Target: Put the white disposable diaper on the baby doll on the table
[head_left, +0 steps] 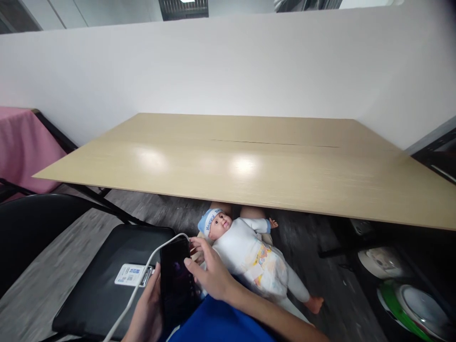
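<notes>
At lower centre, the left hand [151, 297] grasps a black, rectangular, glossy phone [174, 280]; the right hand [213, 271] touches it, grip unclear.

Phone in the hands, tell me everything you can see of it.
The phone is a dark, flat slab with a glossy-looking, mostly dark screen showing a faint purplish patch. A white cable runs to its top end. The left hand holds its left edge; the right hand is at its upper right, thumb over the screen, contact unclear. It is held left of the doll.
</notes>
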The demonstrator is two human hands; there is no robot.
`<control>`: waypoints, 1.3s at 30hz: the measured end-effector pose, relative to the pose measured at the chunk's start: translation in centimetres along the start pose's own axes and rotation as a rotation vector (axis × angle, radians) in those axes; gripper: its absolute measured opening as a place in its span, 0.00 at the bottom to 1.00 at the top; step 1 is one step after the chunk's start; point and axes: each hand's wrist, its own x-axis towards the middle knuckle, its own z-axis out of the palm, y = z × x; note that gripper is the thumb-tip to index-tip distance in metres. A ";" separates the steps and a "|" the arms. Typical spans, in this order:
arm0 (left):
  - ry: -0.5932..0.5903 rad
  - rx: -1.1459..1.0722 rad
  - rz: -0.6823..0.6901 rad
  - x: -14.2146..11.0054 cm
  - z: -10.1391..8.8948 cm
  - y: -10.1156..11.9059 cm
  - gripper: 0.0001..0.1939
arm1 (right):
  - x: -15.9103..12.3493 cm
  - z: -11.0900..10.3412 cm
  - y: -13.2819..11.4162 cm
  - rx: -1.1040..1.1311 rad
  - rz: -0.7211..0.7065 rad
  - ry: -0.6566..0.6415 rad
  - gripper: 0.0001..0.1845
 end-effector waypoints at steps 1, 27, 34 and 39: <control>-0.007 -0.005 0.004 0.1 -0.3 -0.5 0.36 | -0.2 0.1 -0.6 0.024 0.006 0.014 0.31; -0.154 -0.013 -0.110 -1.5 5.0 -1.4 0.39 | 3.5 -0.4 -5.4 0.036 -0.083 0.041 0.14; -0.155 0.023 -0.038 -1.3 4.4 -2.5 0.38 | 2.7 -0.3 -5.2 0.038 -0.056 0.123 0.13; -0.178 0.097 0.008 -2.2 5.1 -2.3 0.38 | 2.3 -0.5 -5.6 0.074 -0.093 0.138 0.13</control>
